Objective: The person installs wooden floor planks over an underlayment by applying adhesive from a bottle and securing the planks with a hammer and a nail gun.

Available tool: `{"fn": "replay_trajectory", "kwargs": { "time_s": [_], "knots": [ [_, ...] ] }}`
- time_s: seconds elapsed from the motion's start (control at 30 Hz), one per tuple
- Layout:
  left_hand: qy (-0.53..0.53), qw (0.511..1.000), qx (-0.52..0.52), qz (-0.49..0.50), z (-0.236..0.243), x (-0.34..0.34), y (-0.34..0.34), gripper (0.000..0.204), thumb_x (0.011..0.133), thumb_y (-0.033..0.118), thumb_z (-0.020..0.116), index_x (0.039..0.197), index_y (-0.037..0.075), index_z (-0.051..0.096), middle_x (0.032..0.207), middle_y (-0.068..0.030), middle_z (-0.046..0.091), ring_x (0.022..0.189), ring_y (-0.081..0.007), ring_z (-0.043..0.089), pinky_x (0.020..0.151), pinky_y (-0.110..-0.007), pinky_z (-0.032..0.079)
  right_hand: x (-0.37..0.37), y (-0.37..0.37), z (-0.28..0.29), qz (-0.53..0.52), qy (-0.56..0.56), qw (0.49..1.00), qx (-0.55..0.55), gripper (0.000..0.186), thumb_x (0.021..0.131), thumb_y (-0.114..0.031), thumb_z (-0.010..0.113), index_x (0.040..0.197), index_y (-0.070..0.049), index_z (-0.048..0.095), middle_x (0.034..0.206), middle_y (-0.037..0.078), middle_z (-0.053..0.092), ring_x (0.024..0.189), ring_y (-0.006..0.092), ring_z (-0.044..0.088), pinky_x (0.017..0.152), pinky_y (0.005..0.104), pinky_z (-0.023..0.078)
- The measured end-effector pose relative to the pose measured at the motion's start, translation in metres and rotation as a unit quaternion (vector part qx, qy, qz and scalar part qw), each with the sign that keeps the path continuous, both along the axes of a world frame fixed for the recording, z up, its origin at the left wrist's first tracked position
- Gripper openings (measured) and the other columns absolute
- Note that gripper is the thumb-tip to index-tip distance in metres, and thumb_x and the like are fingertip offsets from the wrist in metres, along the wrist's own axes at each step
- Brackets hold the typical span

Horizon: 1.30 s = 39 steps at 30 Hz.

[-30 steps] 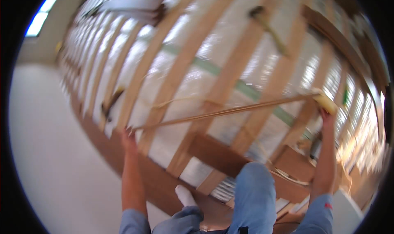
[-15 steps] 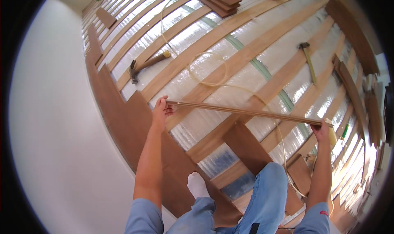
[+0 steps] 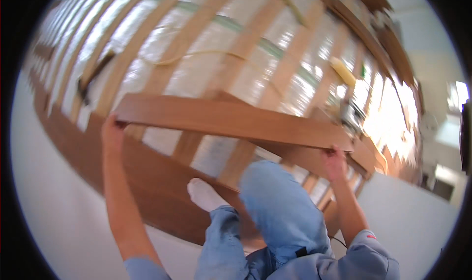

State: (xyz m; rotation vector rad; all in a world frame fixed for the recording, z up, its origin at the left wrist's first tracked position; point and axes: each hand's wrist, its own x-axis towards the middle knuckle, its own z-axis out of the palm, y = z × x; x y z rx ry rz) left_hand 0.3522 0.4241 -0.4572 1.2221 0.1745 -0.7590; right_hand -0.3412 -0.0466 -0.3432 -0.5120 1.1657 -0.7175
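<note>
A long brown wooden floorboard (image 3: 231, 117) spans between my two hands, raised above the floor, its broad face showing. My left hand (image 3: 113, 128) is closed on its left end, with the thumb side against the lower edge. At the other end, my right hand (image 3: 335, 161) grips the near edge by the right corner. Behind and below it lies another loose board (image 3: 290, 154), partly covered by the held one and by my knee. Laid brown flooring (image 3: 147, 182) runs along the wall, under my left foot.
Light wooden battens (image 3: 167, 59) cross shiny foil sheeting. A claw hammer (image 3: 93, 78) lies at the left, another hammer (image 3: 290, 5) at the far side. A pale hose (image 3: 206, 52) curves over the battens. A yellow bottle-like object (image 3: 342, 72) and a metallic power tool (image 3: 351, 115) sit right.
The floorboard has turned from edge-on to showing its broad face and come closer, with both hands still holding its ends. My view has swung right, with some blur.
</note>
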Motion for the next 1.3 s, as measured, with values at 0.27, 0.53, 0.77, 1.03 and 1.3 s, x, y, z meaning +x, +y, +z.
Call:
{"fn": "replay_trajectory", "kwargs": {
  "time_s": [0.27,0.53,0.77,1.03,1.3],
  "knots": [
    [0.062,0.973,0.057,-0.215,-0.009,-0.002,0.030,0.036,0.107,0.032,0.058,0.134,0.007,0.063,0.130,-0.0040,0.066,0.123,-0.0199,0.059,0.110,-0.039,0.042,-0.123,0.152,0.000,-0.096,0.040,0.964,0.243,0.016,0.100,-0.021,0.063,0.108,-0.008,0.062,0.115,0.012,0.070,0.113,0.0276,0.065,0.101,0.0436,0.052],
    [0.031,0.953,0.112,-0.279,0.008,-0.061,0.016,0.050,0.109,0.030,0.054,0.151,0.003,0.048,0.147,-0.0077,0.054,0.132,-0.0207,0.052,0.112,-0.039,0.040,-0.177,0.189,-0.019,-0.113,-0.060,0.952,0.278,0.013,0.102,-0.022,0.061,0.097,-0.010,0.063,0.102,0.009,0.072,0.102,0.0271,0.068,0.092,0.0432,0.056],
    [-0.042,0.915,0.219,-0.336,0.000,-0.101,0.003,0.048,0.108,0.016,0.051,0.153,-0.001,0.044,0.148,-0.0108,0.053,0.134,-0.0212,0.051,0.117,-0.035,0.036,-0.231,0.197,-0.061,-0.107,-0.006,0.942,0.317,0.025,0.104,-0.029,0.055,0.096,-0.007,0.065,0.107,0.014,0.074,0.102,0.0294,0.071,0.090,0.0422,0.057],
    [-0.162,0.869,0.317,-0.343,-0.015,-0.115,0.001,0.053,0.101,0.002,0.052,0.153,-0.002,0.043,0.156,-0.0132,0.047,0.143,-0.0238,0.044,0.120,-0.035,0.031,-0.169,0.156,-0.028,0.367,0.655,0.625,-0.212,0.035,0.092,-0.017,0.068,0.123,-0.002,0.062,0.124,0.020,0.064,0.121,0.0363,0.062,0.100,0.0445,0.052],
    [-0.226,0.807,0.375,-0.397,-0.030,-0.134,-0.011,0.043,0.107,0.019,0.058,0.145,0.000,0.048,0.141,-0.0117,0.054,0.134,-0.0227,0.049,0.113,-0.033,0.037,-0.165,0.139,-0.049,0.348,0.611,0.611,-0.363,0.039,0.086,-0.011,0.071,0.123,-0.003,0.061,0.130,0.017,0.061,0.124,0.0375,0.056,0.108,0.0460,0.047]
  ]
}}
